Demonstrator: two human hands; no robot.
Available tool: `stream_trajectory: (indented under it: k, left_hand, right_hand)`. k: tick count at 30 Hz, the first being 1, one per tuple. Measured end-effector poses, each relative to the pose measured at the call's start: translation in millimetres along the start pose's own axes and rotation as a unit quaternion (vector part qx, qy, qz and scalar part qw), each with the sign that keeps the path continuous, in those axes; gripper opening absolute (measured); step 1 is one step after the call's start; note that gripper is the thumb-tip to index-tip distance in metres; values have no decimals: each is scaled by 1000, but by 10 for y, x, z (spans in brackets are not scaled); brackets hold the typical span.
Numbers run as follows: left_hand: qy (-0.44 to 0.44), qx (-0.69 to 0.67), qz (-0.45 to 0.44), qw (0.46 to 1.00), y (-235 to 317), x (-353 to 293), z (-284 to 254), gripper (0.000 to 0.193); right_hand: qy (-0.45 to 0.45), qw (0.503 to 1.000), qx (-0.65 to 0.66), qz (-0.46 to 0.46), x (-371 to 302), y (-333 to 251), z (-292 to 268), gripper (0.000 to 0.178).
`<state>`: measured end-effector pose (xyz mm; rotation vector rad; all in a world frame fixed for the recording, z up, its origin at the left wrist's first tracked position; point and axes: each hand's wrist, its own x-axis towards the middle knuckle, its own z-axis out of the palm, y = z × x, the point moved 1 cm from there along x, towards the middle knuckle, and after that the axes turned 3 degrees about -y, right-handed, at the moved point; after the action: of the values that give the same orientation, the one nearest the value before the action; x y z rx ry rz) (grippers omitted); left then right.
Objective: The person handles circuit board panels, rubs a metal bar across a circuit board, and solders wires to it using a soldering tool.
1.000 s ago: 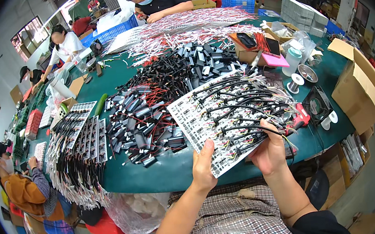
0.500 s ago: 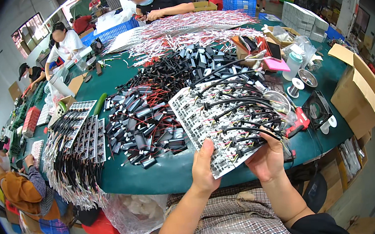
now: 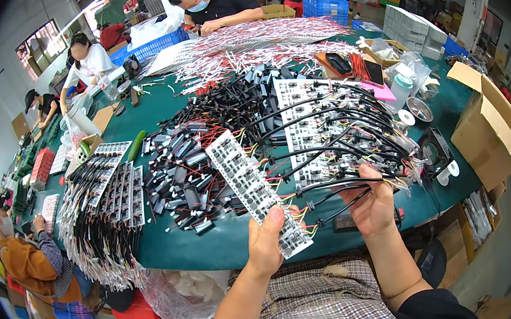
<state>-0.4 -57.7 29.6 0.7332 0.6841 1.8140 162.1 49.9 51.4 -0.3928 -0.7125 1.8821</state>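
Observation:
My left hand grips the near end of a narrow white circuit board strip, its thumb on top. Black cables with yellow and red wire ends run from this strip towards the right. A wider set of white circuit board panels stands tilted beyond it, with a gap between the two. My right hand is closed at the near edge of these panels, thumb over the cables; its fingers are partly hidden. Behind the boards lies a heap of black-wrapped modules with red and black wires.
Wired board panels are stacked at the left beside a green cucumber-like object. Red and white wires cover the far table. A cardboard box stands right. Co-workers sit across and at the left.
The narrow strip has come apart from the wider panels and moved left with my left hand. The wider panels have shifted right and tilted up, uncovering the cables between.

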Motion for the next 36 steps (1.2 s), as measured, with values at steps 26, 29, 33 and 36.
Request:
stream_trajectory:
  k: [26,29,33,36]
  left_hand:
    - [-15,-50,-152,987,-81,286,-82,47]
    - [2,-4,-109,994,-78,270,-41,45]
    - [10,0,-93,996,-66,236,-30,43]
    - [20,4,-91,996,-66,212,-36,39]
  right_hand:
    - [-32,978,-167,118,101,-127,-548,33]
    - [-42,981,-150,113,124,-152,-779,43]
    - [-53,969,-192,146,89,-217,-483,54]
    - [-116,959,-231,117,68,-259,-513,70]
